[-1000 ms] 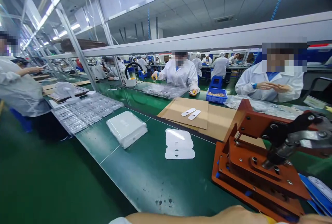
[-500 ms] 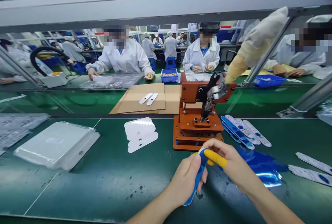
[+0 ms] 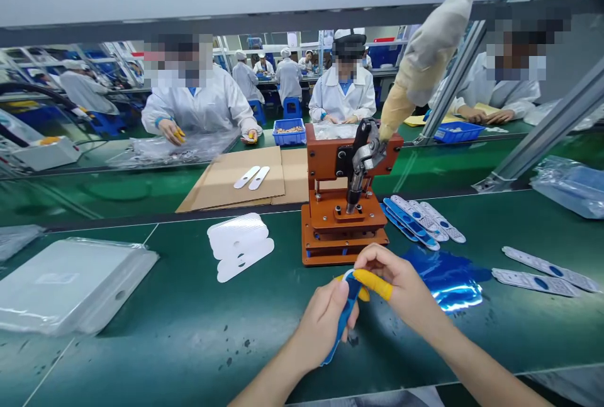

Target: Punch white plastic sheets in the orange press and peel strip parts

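Over the bench, in front of the orange-brown hand press [image 3: 346,221], I hold a long, narrow blue strip with a rounded, white-edged top end [image 3: 347,311]. My left hand [image 3: 321,322] is closed around its length, the thumb lying near the top. My right hand [image 3: 394,284], with yellow finger covers, pinches the strip's upper end. The strip slants down toward me. Whether a thin layer is lifting at its tip, I cannot tell. Right of the press lies a fanned pile of similar blue and white strips [image 3: 415,221], with shiny blue film [image 3: 446,278] nearer my right hand.
White rounded plates [image 3: 240,246] lie left of the press, and a plastic-wrapped white stack [image 3: 70,284] farther left. Two printed strips [image 3: 535,281] rest at right. Cardboard [image 3: 236,187] lies beyond the bench edge. The press's cloth-wrapped lever [image 3: 419,61] rises up rightward. Co-workers sit opposite.
The head view has turned to the right, so the bench things appear farther left. Both hands keep the strip between them in nearly the same pose. A co-worker's hand opposite has shifted.
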The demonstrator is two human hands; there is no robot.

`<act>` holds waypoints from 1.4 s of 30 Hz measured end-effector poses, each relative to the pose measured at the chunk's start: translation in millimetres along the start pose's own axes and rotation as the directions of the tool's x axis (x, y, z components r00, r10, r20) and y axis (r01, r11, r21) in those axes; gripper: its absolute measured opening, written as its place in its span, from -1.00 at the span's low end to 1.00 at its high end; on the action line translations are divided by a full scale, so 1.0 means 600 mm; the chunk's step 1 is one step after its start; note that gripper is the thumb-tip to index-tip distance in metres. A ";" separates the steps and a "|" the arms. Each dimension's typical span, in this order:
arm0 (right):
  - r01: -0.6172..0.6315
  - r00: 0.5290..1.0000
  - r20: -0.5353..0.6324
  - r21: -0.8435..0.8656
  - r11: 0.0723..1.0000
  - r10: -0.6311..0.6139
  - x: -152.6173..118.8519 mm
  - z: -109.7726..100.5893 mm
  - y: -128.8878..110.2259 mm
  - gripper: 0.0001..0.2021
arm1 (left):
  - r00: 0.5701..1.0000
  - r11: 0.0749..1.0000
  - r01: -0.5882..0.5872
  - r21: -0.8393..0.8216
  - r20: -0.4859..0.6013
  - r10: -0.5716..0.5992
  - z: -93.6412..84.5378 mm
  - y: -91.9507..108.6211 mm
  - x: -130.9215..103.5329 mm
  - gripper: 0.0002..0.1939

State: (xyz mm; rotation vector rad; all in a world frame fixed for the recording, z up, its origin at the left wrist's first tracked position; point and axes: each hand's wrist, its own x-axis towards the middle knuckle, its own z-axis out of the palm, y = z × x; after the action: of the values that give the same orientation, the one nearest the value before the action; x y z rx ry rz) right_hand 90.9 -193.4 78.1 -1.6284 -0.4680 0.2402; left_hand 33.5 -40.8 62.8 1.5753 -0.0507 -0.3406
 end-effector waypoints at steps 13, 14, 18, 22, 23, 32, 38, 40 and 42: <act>0.657 0.710 0.308 -0.614 0.438 -0.633 0.005 -0.023 0.016 -0.87 | 0.959 0.741 0.282 -0.610 0.193 -0.206 0.009 -0.006 0.012 -0.37; 0.695 0.669 0.342 -0.602 0.393 -0.660 0.002 -0.020 0.017 -0.88 | 0.956 0.665 0.291 -0.688 0.189 -0.223 0.009 -0.008 0.016 -0.38; 0.722 0.669 0.326 -0.498 0.480 -0.668 -0.031 -0.007 0.015 -0.83 | 0.965 0.520 0.101 -0.848 -0.043 -0.258 -0.021 -0.012 0.031 -0.57; 0.350 0.848 -0.200 -0.481 0.803 -0.490 -0.072 -0.052 0.048 -0.85 | 0.818 0.536 -0.345 -0.771 -0.527 -0.231 -0.088 -0.017 0.027 -0.74; 0.181 0.855 -0.352 -0.487 0.855 -0.381 -0.081 -0.078 0.067 -0.84 | 0.766 0.563 -0.422 -0.710 -0.612 -0.199 -0.104 -0.020 0.023 -0.79; -0.276 0.857 -0.420 -0.864 0.421 -0.299 -0.121 -0.211 0.184 -0.70 | 0.869 0.777 -0.358 -0.517 -0.488 0.075 -0.062 -0.038 -0.012 -0.56; -0.009 0.994 -0.103 -0.467 0.884 -0.044 -0.088 -0.057 0.102 -0.53 | 0.883 0.751 -0.373 -0.545 -0.458 0.106 -0.001 -0.041 -0.003 -0.53; -0.026 0.994 -0.108 -0.359 0.933 -0.014 -0.076 -0.031 0.092 -0.53 | 0.886 0.771 -0.372 -0.518 -0.446 0.127 -0.001 -0.044 -0.004 -0.53; -0.035 0.993 -0.122 -0.294 0.955 -0.001 -0.062 -0.033 0.095 -0.51 | 0.899 0.828 -0.354 -0.435 -0.402 0.173 -0.020 -0.048 -0.009 -0.44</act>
State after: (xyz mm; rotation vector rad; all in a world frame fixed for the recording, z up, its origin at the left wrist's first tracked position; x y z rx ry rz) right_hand 75.3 -230.6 19.9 -1.9285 -0.4112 0.0855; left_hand 26.4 -26.6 35.6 1.0674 0.0856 0.1504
